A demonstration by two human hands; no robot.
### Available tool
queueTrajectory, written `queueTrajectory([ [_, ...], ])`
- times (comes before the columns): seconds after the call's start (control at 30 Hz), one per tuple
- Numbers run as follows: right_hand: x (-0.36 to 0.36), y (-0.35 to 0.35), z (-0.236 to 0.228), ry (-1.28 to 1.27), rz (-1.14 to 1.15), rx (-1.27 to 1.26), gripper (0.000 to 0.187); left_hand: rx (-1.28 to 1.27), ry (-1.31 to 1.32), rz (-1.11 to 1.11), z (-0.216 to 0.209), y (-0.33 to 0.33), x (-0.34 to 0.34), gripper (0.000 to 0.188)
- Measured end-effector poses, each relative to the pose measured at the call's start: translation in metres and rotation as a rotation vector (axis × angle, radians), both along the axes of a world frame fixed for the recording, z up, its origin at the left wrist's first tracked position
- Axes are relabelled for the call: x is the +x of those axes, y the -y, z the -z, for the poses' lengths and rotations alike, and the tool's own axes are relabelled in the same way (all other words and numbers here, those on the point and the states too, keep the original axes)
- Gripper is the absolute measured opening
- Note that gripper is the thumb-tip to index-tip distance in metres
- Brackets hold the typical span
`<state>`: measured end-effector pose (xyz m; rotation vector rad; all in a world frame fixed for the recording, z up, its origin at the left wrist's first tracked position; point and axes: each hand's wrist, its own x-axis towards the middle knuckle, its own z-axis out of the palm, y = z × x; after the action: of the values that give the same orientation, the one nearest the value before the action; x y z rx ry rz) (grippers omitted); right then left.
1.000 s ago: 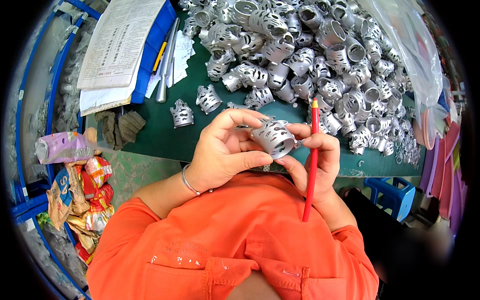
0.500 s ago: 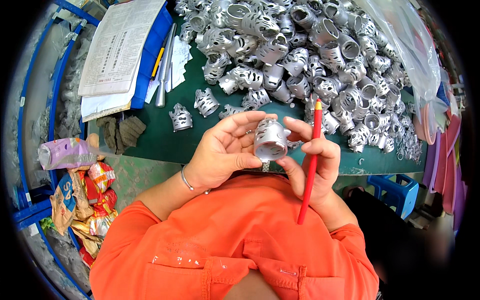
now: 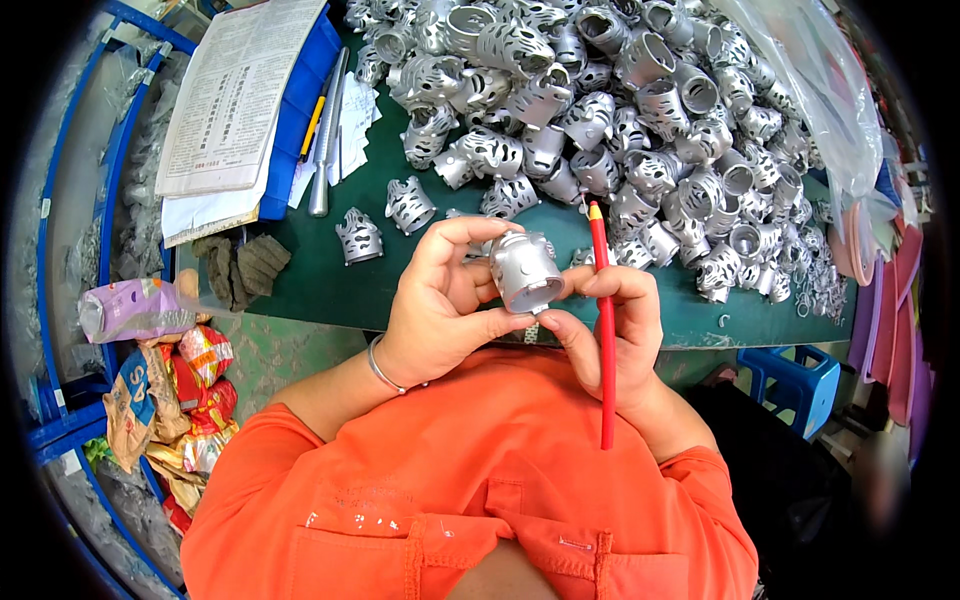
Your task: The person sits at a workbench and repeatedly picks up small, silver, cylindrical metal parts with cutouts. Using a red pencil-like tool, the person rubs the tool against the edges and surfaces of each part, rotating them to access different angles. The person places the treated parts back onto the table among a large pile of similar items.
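Observation:
Between my hands is a silver cup-shaped metal piece (image 3: pixel 525 268) with cut-out slots, its round opening tilted toward me and slightly right. My left hand (image 3: pixel 445 290) wraps it from the left, thumb at its lower rim and fingers behind. A red pencil (image 3: pixel 606 340) with a yellowish tip stands nearly upright in my right hand (image 3: pixel 618 315), between the fingers. That hand's thumb and fingertip also reach the right side of the metal piece. Two similar pieces, one silver (image 3: pixel 359 237) and another (image 3: pixel 410 205), stand on the green table (image 3: pixel 310 290) beyond my left hand.
A large heap of silver slotted pieces (image 3: pixel 600 120) covers the far table, small rings (image 3: pixel 815 270) at its right. At left lie newspapers (image 3: pixel 235 90), a blue tray (image 3: pixel 300 110), a metal rod (image 3: pixel 325 150) and grey cloths (image 3: pixel 240 268). A blue stool (image 3: pixel 795 385) stands at right.
The metal piece has turned in my fingers, showing a plainer side, and shifted slightly left. The red pencil's upper end has swung left, so it stands more upright.

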<state>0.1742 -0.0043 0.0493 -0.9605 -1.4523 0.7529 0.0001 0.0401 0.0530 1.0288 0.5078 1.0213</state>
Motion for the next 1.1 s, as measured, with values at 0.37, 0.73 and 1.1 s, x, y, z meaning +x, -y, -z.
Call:
queueTrajectory([
  [0.37, 0.003, -0.004, -0.001, 0.034, 0.007, 0.046, 0.046, -0.103, -0.05, 0.073, -0.003, -0.002, -0.004, 0.061],
  [0.73, -0.001, -0.01, 0.0, 0.054, 0.039, -0.024, 0.053, -0.416, 0.073, 0.18, -0.008, 0.0, -0.005, 0.059],
  [1.1, 0.001, -0.01, -0.002, 0.058, 0.015, -0.039, 0.051, -0.34, 0.048, 0.179, -0.013, -0.001, -0.007, 0.037],
])
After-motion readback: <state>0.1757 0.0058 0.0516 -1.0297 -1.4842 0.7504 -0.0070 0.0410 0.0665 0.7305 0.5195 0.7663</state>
